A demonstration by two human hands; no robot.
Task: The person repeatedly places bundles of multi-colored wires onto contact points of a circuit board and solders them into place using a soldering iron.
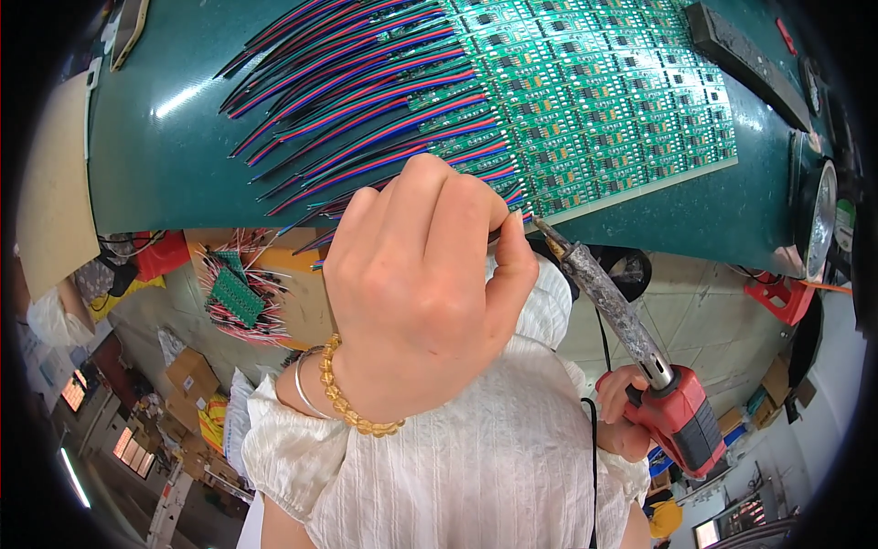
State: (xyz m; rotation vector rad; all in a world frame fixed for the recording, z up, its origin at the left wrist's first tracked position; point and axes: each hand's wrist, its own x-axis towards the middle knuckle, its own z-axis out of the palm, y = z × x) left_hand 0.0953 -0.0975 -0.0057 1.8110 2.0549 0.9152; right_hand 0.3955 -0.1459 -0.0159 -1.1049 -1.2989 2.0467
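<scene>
Dark green matting (165, 156) covered the bench, and on it lay a panel of small green circuit boards (604, 101), its near edge running from lower left up to the right. From that edge a fan of red, blue and black wires (366, 101) trailed off to the left. The left hand (416, 293) was pinched shut on a wire end (512, 197) at the panel's near corner, fingers together over the thumb; a beaded amber bracelet (352, 403) and a thin bangle circled its wrist. Just right of the pinch sat the tip of a soldering iron (604, 297) — its crusted shaft slanted down and to the right into a red handle, on which the right hand (622, 412) was clamped. So the joint lay between both hands, nearer the left. Below the bench edge — a second wired board cluster (238, 297) rested on brown cardboard, with cartons (192, 375) and a red plastic bin (777, 297) on the floor.
</scene>
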